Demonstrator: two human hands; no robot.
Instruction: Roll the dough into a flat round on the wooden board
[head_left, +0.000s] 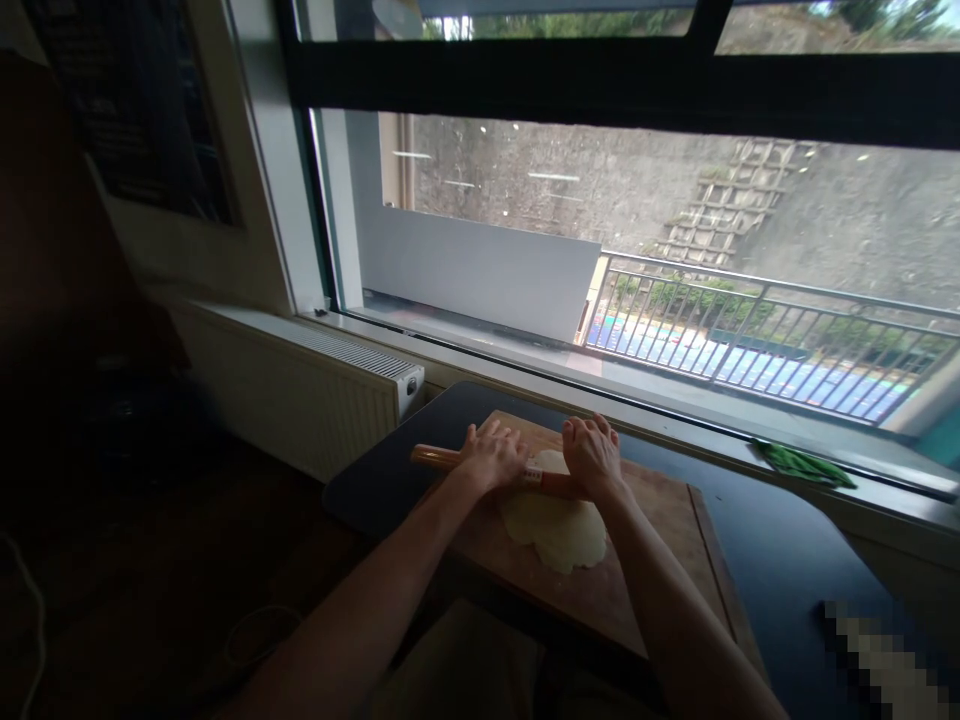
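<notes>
A wooden rolling pin [553, 485] lies across a flat sheet of pale dough [559, 535] with an uneven edge. My left hand [495, 455] rests over the pin left of its middle, fingers bent over the far side. The pin's left end sticks out past this hand. On the right part of the pin sits my right hand [594, 455], its fingers curled and its palm pressed down; that end of the pin is hidden. Under the dough is a wooden board [671, 520], and a small printed label shows on the pin between my hands.
The board stands on a dark table [780, 540] against a window sill [675, 425]. A green cloth [802, 465] lies on the sill at the right. A white radiator [322, 390] is left of the table. Something pixelated [885, 660] covers the lower right corner.
</notes>
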